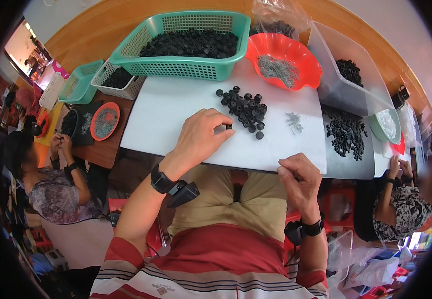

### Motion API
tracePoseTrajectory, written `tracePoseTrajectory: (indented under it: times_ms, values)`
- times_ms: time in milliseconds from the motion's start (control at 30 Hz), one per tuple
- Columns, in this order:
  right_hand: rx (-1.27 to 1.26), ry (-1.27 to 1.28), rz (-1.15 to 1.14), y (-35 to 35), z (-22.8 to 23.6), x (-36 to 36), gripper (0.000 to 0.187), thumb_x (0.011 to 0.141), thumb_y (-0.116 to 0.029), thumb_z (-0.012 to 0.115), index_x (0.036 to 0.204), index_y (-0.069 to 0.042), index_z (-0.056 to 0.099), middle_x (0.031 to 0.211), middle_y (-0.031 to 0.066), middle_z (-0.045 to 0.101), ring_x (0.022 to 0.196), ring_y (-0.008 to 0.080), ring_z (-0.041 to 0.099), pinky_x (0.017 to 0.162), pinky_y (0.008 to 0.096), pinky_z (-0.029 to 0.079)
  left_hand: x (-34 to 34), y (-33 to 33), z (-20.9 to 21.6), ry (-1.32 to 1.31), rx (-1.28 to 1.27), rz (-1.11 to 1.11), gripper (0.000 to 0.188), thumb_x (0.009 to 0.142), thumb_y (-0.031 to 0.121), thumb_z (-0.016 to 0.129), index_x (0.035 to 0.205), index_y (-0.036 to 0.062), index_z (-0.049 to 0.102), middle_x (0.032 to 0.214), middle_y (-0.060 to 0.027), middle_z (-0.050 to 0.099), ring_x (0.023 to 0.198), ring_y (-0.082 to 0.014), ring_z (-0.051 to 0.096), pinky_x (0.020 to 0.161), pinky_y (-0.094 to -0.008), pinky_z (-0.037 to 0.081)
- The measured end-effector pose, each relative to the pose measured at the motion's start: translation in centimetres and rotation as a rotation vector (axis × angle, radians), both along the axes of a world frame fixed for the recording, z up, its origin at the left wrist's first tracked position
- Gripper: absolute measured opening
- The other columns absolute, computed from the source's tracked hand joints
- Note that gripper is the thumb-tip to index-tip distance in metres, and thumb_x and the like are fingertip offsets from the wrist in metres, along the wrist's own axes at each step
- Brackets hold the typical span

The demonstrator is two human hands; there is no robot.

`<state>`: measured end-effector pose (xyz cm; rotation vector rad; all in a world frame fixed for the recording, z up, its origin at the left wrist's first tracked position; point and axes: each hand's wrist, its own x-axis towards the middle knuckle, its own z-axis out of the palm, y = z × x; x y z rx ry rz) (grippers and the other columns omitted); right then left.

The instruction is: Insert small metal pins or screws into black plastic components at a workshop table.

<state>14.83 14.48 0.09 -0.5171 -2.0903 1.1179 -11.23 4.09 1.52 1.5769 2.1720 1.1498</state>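
Observation:
My left hand (202, 135) is over the white board (161, 119), pinching a small black plastic cap (229, 126) between thumb and forefinger. Just past its fingertips lies a loose pile of similar black knob-like caps (246, 110). My right hand (300, 180) is at the board's front edge, with its fingers curled and the thumb pressed to them. Whether anything is in that hand is hidden. Between the two hands, farther back, a small heap of thin grey metal pieces (293, 122) lies on the board.
A green basket (176, 68) of black parts stands at the back, beside a red scalloped bowl (313, 65) of metal pieces. Right of them are a clear bin (325, 74) and scattered black rings (346, 134). Seated people (56, 184) work on both sides.

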Motion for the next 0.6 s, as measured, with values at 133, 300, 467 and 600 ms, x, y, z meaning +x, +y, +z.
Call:
tracePoseTrajectory:
  times_ms: [133,300,467,600]
  values:
    - [0.069,0.026,-0.044,0.3,1.0,-0.8,0.019,0.084,0.005,0.074,0.102,0.0,0.072,0.089,0.01,0.067,0.069,0.0138,0.061,0.06,0.0248,0.049,0.6,-0.3,-0.5,0.129,0.011,-0.035,0.019,0.082,0.013,0.077,0.098,0.004,0.074,0.093,-0.0091,0.071,0.088,-0.0278,0.064,0.077,-0.0371,0.052]
    - [0.139,-0.056,-0.119,0.5,1.8,-3.4,0.02,0.083,0.003,0.076,0.102,-0.001,0.071,0.094,0.0098,0.067,0.068,0.0154,0.062,0.059,0.0275,0.05,1.2,-0.3,-0.8,0.171,0.081,-0.039,0.019,0.081,0.014,0.078,0.097,0.0051,0.074,0.094,-0.0081,0.071,0.088,-0.0287,0.064,0.081,-0.0395,0.051]
    - [0.402,-0.242,-0.159,0.9,1.3,-5.7,0.02,0.083,-0.014,0.077,0.099,-0.004,0.071,0.1,0.0091,0.07,0.075,0.0271,0.068,0.066,0.0372,0.054,1.8,-0.3,-1.2,0.169,0.116,-0.042,0.019,0.08,0.013,0.078,0.097,0.0056,0.074,0.096,-0.0071,0.072,0.088,-0.0283,0.064,0.083,-0.039,0.05]
    - [0.426,-0.298,-0.19,0.8,0.8,-6.7,0.019,0.084,-0.017,0.076,0.098,-0.004,0.071,0.1,0.0087,0.07,0.078,0.0297,0.069,0.067,0.0385,0.054,2.0,-0.3,-1.4,0.161,0.129,-0.042,0.019,0.08,0.013,0.079,0.097,0.0065,0.074,0.097,-0.0059,0.072,0.087,-0.0273,0.064,0.084,-0.0376,0.049]
